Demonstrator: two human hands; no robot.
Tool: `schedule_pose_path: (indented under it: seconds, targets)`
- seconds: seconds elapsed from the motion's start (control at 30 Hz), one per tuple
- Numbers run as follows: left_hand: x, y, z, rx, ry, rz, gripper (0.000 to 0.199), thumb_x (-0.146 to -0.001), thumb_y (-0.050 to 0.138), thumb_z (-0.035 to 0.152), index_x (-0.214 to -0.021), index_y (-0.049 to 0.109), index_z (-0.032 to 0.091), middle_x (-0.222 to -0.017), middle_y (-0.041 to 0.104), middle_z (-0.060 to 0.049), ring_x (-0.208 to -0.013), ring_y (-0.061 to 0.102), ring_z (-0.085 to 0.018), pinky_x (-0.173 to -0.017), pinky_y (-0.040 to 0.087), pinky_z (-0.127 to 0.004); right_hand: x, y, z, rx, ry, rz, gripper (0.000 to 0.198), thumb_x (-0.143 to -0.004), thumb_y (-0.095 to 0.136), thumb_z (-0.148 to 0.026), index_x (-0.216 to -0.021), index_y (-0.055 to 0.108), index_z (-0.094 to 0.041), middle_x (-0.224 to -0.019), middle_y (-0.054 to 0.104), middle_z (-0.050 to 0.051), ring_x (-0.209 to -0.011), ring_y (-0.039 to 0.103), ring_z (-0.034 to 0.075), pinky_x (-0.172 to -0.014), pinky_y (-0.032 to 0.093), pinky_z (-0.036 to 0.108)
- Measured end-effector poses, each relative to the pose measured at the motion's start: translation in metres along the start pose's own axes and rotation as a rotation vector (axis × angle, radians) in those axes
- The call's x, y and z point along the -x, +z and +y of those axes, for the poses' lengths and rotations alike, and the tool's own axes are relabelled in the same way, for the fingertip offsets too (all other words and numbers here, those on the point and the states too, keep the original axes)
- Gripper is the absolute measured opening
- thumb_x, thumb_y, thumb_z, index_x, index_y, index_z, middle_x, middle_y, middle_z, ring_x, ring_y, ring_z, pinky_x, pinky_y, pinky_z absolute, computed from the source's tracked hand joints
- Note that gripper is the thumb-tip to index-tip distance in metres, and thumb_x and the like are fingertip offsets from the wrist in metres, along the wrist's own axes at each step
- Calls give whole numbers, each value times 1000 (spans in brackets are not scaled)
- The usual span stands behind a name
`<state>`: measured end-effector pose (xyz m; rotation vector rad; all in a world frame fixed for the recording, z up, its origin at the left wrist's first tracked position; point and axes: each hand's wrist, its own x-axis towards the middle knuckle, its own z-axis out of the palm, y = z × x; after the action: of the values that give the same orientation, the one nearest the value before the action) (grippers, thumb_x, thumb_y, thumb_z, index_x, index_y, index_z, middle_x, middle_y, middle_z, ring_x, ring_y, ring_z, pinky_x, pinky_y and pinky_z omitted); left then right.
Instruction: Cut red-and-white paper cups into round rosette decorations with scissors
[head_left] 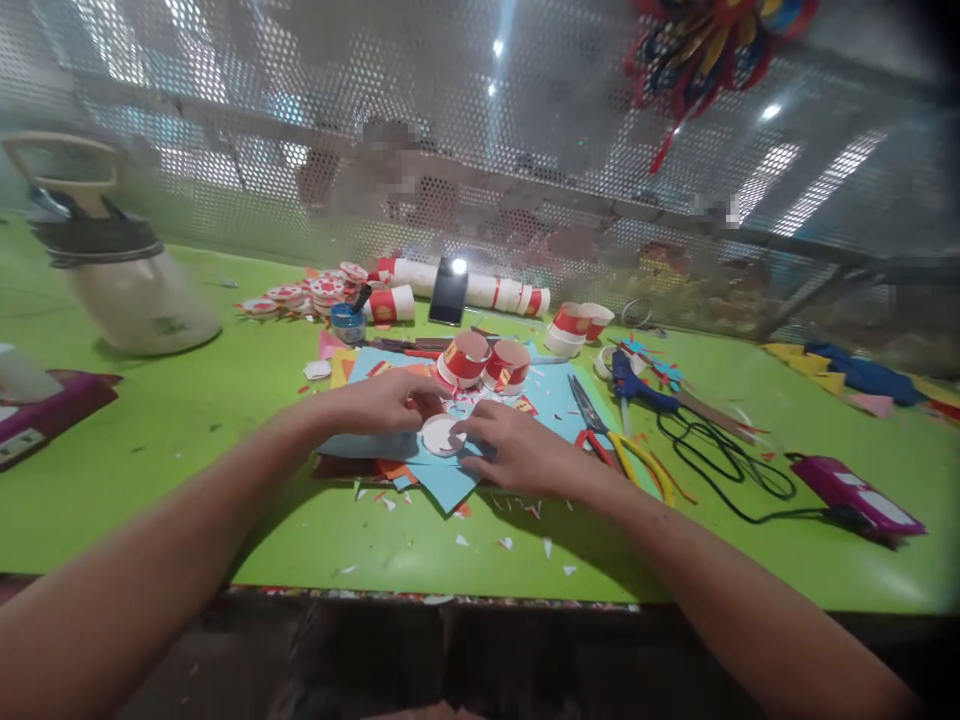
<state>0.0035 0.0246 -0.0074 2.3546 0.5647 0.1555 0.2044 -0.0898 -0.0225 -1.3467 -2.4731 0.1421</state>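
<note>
A small round white disc (441, 436), like a paper cup's base, lies on light blue paper (450, 485) in front of me. My right hand (517, 445) grips its right edge, fingers over the top and thumb lower down. Just behind and left of the disc, my left hand (394, 400) has its fingers curled in; what they pinch, if anything, is hidden. Beyond my hands stand two cut red-and-white paper cups, one on the left (465, 358) and one on the right (508, 366), among small paper scraps. Scissors with red and yellow handles (626, 455) lie open to the right.
To the right are a blue glue gun (637, 385), its looped black cord and a magenta power strip (859, 495). A phone (449, 292) leans against stacked cups at the back. Decorated discs (326, 290) and a blue jar (348, 322) stand left; a large jug (135, 290) is farther left.
</note>
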Motion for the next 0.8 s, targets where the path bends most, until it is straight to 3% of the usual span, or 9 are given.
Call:
schedule_pose_path:
  seconds: [0.17, 0.37, 0.6, 0.8]
  targets:
    - [4, 3, 2, -74, -64, -15, 64, -60, 51, 14, -124, 58, 15, -110, 67, -8, -95, 61, -25, -78, 46, -30, 1, 21, 12, -96, 2, 53, 12, -86, 57, -10, -89, 67, -15, -86, 58, 9, -83, 52, 21, -72, 41, 32]
    - [7, 3, -1, 56, -8, -77, 68, -61, 58, 15, -129, 56, 19, -99, 68, -5, -83, 60, -22, -72, 44, -27, 5, 16, 12, -339, 66, 112, 5, -83, 62, -14, -82, 66, -17, -76, 58, 2, -70, 53, 15, -68, 44, 29]
    - [10, 13, 11, 513, 40, -90, 53, -72, 70, 27, -124, 60, 19, -109, 69, -7, -100, 62, -24, -87, 47, -35, 12, 0, 5, -621, 157, 131, 5, -81, 64, -20, -82, 66, -16, -77, 64, 2, -71, 59, 14, -68, 48, 28]
    - [10, 19, 21, 630, 26, -3, 51, -74, 73, 28, -123, 60, 20, -110, 70, -8, -103, 62, -24, -92, 46, -39, 14, -6, 6, -735, 172, 148, 7, -78, 65, -22, -81, 66, -16, -76, 64, 0, -70, 60, 13, -67, 49, 28]
